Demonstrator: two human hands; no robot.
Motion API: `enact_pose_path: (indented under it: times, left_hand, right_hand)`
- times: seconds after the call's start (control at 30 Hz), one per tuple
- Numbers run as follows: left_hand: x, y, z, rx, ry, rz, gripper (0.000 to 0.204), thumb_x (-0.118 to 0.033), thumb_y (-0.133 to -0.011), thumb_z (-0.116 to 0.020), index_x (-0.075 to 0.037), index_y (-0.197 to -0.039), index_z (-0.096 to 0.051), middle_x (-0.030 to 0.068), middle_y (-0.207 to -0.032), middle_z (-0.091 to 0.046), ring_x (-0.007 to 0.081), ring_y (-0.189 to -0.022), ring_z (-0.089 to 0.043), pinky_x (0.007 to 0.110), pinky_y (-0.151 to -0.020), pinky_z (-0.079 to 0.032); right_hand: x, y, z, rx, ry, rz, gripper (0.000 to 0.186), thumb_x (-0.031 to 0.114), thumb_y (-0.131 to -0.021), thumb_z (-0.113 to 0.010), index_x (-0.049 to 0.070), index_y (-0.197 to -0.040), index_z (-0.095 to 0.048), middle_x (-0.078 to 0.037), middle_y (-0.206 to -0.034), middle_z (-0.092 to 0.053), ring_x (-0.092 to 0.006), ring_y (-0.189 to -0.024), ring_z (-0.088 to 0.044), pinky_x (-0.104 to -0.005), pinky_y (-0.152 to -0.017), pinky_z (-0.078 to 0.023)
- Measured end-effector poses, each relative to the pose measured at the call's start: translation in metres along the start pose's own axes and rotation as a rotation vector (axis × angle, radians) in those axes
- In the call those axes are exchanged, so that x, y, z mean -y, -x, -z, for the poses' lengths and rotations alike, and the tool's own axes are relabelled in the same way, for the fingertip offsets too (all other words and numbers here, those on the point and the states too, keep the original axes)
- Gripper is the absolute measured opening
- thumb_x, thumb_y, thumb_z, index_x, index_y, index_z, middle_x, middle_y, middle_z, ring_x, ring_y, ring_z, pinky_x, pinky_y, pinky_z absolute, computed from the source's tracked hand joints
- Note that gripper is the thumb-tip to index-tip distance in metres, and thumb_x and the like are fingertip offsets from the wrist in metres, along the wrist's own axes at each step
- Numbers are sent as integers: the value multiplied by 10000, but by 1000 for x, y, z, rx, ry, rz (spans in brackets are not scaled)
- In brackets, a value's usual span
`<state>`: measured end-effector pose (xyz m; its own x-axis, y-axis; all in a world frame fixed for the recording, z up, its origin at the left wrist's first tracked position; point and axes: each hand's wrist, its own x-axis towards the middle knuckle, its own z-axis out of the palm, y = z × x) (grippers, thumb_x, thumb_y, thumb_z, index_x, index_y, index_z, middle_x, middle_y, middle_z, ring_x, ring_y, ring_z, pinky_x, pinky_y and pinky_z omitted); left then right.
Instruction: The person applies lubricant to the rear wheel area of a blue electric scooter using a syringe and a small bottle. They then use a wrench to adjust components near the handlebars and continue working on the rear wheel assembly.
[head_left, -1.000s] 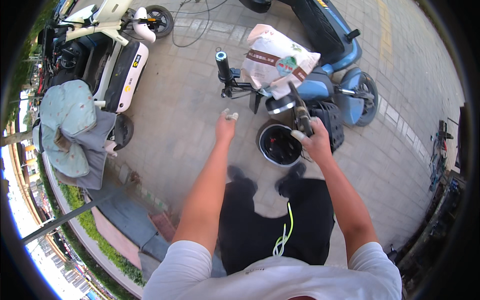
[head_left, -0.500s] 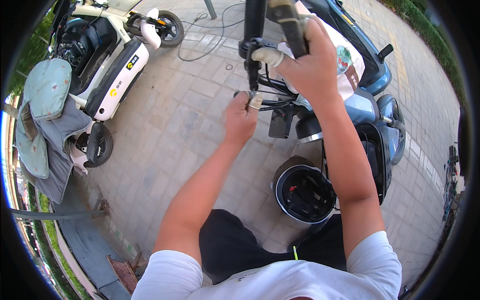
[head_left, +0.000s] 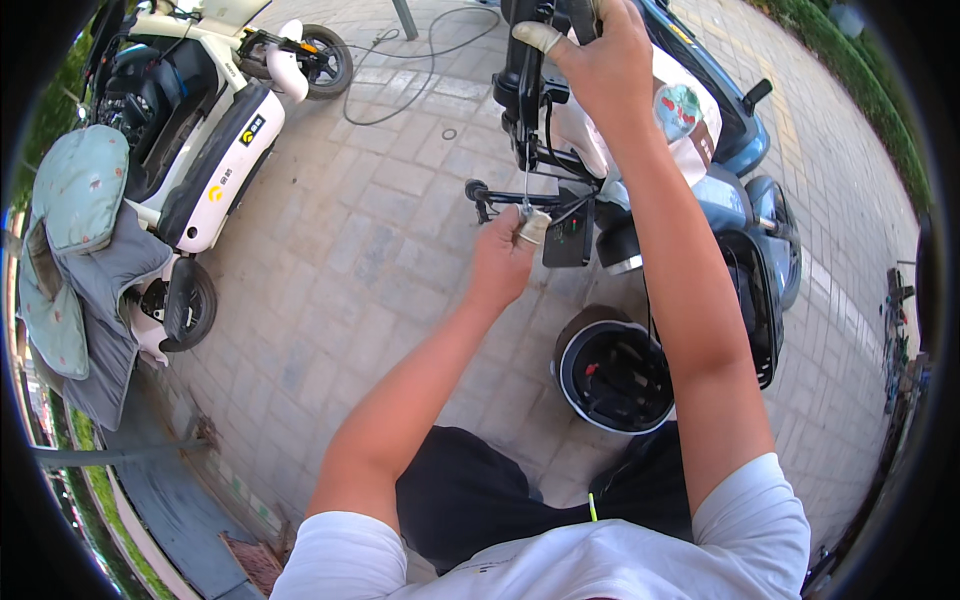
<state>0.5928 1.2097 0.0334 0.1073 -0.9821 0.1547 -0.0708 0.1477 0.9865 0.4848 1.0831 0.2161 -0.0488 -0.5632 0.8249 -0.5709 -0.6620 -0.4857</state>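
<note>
Head view: your left hand (head_left: 500, 262) pinches a thin cable (head_left: 527, 186) at the near end of the black part (head_left: 518, 92), left of the box (head_left: 568, 240); your right hand (head_left: 606, 68), farther off, clasps a dark bar (head_left: 582, 18). Judged: both holds done; cable's fixing and remaining work, cannot tell.

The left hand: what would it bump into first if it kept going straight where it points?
Most likely the lower end of the black upright part, just beyond the left hand's fingertips; depth is unclear here.
</note>
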Motion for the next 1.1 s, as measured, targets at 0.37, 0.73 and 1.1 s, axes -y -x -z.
enact_pose_path:
  times: [0.37, 0.73, 1.1]
  left_hand:
    - [-44, 12, -20, 86, 303, 13, 245, -221, -1030, -538, -51, -1195, -599, -24, -905, -623, 35, -688, -531, 217, -612, -446]
    - [-26, 27, -21, 108, 233, 81, 354, -333, -1079, -385, -53, -1180, -576, 14, -832, -603, 71, -714, -556, 255, -672, -480]
    - [-55, 16, -40, -17, 75, -44, 306, -286, -1061, -424, -30, -1088, -590, 15, -787, -587, 78, -648, -511, 258, -606, -439]
  right_hand:
    - [-2, 48, 99, 498, -95, -364, 324, 289, -798, -782, 8, -879, -641, -16, -709, -574, -116, -681, -528, -296, -654, -447]
    - [-45, 133, 173, 1133, -321, -758, 335, 182, -825, -758, 8, -1101, -683, -31, -851, -602, -121, -793, -553, -279, -749, -458]
    - [-54, 83, 153, 1242, -238, -476, 335, 213, -816, -736, 2, -1072, -693, -60, -778, -642, -142, -717, -573, -321, -688, -474]
